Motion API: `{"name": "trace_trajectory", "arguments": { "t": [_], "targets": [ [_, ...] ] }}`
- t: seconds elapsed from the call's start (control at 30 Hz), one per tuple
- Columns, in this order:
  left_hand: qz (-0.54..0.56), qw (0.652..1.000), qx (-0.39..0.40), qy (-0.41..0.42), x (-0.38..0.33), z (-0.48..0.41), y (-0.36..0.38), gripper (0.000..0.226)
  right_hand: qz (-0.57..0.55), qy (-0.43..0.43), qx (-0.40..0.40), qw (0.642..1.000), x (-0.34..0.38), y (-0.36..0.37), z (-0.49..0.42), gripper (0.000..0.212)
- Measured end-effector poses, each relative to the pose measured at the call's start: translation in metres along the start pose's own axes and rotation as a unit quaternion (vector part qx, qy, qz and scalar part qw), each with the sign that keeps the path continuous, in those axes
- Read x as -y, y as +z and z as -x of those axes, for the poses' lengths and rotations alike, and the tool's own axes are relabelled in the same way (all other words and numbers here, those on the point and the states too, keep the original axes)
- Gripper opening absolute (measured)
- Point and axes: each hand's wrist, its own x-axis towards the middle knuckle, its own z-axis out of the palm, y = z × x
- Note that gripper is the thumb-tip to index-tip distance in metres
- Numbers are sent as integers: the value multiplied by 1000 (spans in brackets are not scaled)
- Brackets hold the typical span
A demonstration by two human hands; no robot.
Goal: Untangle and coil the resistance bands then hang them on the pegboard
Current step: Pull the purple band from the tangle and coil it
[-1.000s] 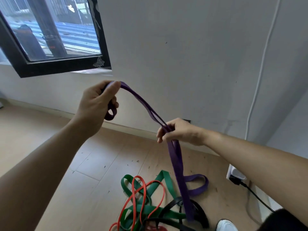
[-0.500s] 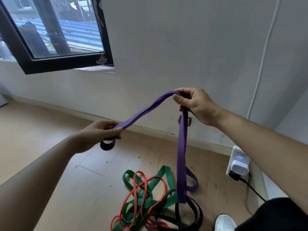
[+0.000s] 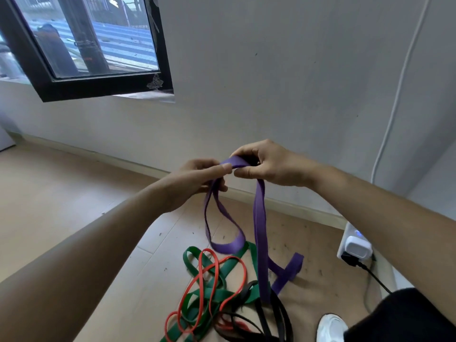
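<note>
A purple resistance band (image 3: 260, 225) hangs from both hands in front of the wall. My left hand (image 3: 197, 178) pinches it between thumb and fingers, and a loop of it droops below that hand. My right hand (image 3: 266, 164) grips the fold of the band just beside the left hand. A long strand falls from the right hand to the floor. On the floor below lies a tangle of a green band (image 3: 209, 290), a thin red band (image 3: 212, 280) and a black band (image 3: 271, 319). No pegboard is in view.
A grey wall stands ahead, with a black-framed window (image 3: 98, 80) at upper left. A white power strip with a plug (image 3: 355, 248) and black cable sits on the floor at right. A white shoe (image 3: 330, 327) shows at bottom right. The floor is wooden.
My hands have come together: the left rose toward the right, and the right dropped slightly. The stretched span between them is now a short fold, and a loop hangs under the left hand.
</note>
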Motion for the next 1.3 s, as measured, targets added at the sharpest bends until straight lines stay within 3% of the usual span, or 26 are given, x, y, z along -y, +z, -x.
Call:
{"name": "trace_trajectory", "arguments": {
  "t": [0.17, 0.3, 0.57, 0.67, 0.77, 0.87, 0.97, 1.1, 1.3],
  "targets": [
    [-54, 997, -36, 40, -8, -4, 15, 37, -68, 8, 15, 998, -5, 10, -1, 41],
    [-50, 993, -80, 72, -16, -1, 11, 13, -118, 61, 25, 991, -27, 23, 6, 24],
    [87, 977, -160, 113, -26, 11, -29, 21, -106, 130, 97, 981, -64, 27, 15, 18],
    [110, 974, -175, 97, -15, 17, -45, 22, -109, 115, 35, 987, -59, 11, 14, 23],
    [124, 977, -163, 65, 0, 25, -63, 46, -116, 77, -39, 989, -44, -6, 15, 38],
    [122, 982, -139, 45, 14, 30, -72, 69, -190, 39, -113, 975, -23, -22, 17, 45],
    [74, 991, -113, 14, 20, 34, -67, 77, -238, -13, -167, 957, 1, -31, 15, 53],
    [38, 997, -61, -1, 13, 35, -52, 82, -238, -57, -213, 946, 21, -30, 8, 42],
    [53, 996, -55, 45, -11, 19, -21, 72, -120, -45, -125, 984, 27, -6, 7, 31]
  ]
}}
